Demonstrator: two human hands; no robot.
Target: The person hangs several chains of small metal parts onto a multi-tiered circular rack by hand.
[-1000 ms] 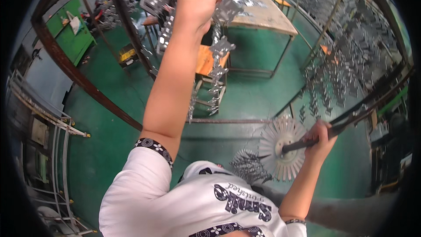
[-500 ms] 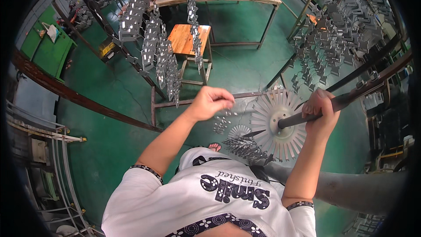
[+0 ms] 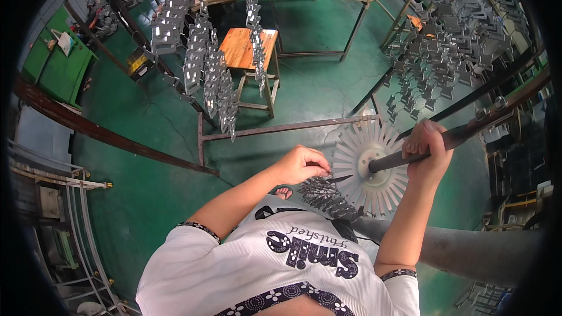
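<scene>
While right fingers (image 3: 414,142) clasp a pole (image 3: 387,162), left fingers (image 3: 317,160) pinch (contents unclear) near the disc edge (image 3: 345,161).

Left forearm (image 3: 243,197) is extended forward and angled inward; left hand (image 3: 300,165) is held with the back up, thumb and fingertips pinched together. Right forearm (image 3: 410,222) is stretched forward; right hand (image 3: 428,149) is curled into a full grip. Hands are kept apart, right slightly farther forward.
</scene>
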